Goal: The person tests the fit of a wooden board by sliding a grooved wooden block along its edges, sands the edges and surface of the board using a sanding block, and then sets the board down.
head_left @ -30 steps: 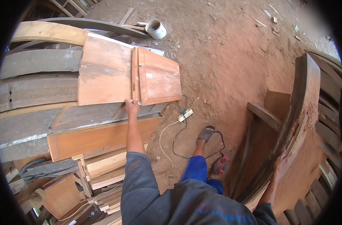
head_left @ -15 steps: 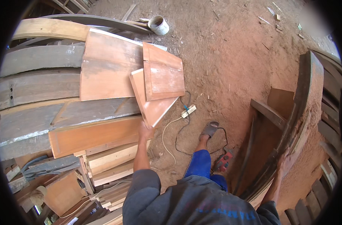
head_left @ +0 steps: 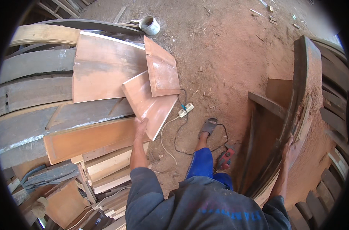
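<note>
My left hand [head_left: 141, 124] grips the near edge of a reddish-brown wooden panel [head_left: 161, 111] with a pale edge; its thumb side lies over the top face. A smaller framed panel [head_left: 163, 74] rests on that panel's far end. Beside both lies a wide, dust-smeared board [head_left: 105, 65]. At the right, my right hand [head_left: 294, 147] lies on a curved, sawdust-covered timber [head_left: 306, 88], its fingers stretched along the wood and partly blending with the dust.
A long orange-brown panel [head_left: 94, 136] lies across stacked timbers at left. On the dirt floor are a power strip [head_left: 185, 110], looping cords and a red power tool [head_left: 226, 158] near my foot. A pale bucket [head_left: 149, 26] stands at the far end.
The gripped panel has slid toward me, out from under the smaller framed panel, and my left hand now reaches further onto it. My right hand stays on the timber. The view has shifted slightly.
</note>
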Action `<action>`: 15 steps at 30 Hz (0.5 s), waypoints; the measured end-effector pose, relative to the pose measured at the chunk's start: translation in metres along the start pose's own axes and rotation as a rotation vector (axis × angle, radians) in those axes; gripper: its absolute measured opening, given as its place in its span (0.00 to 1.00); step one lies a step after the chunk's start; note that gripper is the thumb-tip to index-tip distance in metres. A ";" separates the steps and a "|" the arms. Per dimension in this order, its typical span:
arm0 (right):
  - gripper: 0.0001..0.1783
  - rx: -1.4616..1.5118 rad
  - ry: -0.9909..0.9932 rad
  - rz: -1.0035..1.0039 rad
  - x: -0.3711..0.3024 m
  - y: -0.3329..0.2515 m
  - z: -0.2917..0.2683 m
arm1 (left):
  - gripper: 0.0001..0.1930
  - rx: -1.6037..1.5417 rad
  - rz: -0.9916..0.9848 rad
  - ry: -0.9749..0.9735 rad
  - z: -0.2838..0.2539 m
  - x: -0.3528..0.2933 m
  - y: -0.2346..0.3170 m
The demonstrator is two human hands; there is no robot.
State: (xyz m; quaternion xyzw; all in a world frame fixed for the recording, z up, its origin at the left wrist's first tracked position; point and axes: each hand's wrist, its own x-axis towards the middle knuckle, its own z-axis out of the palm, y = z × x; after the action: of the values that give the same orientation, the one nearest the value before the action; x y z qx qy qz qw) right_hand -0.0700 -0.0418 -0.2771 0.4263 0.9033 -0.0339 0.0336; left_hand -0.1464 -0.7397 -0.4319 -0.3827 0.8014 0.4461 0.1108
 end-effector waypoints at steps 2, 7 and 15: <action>0.39 -0.093 0.048 -0.005 0.000 0.004 0.000 | 0.17 -0.053 0.061 0.002 -0.024 -0.022 -0.010; 0.37 -0.149 0.393 -0.267 0.000 0.013 0.013 | 0.16 -0.065 -0.013 -0.063 -0.064 -0.111 -0.037; 0.35 0.029 0.225 -0.131 0.000 0.015 0.010 | 0.13 0.167 -0.040 -0.258 -0.057 -0.179 -0.079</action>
State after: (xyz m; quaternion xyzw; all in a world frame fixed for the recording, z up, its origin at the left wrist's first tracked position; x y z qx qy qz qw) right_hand -0.0579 -0.0331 -0.2877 0.3680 0.9267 -0.0012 -0.0763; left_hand 0.0413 -0.7179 -0.3562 -0.3277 0.8070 0.4209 0.2532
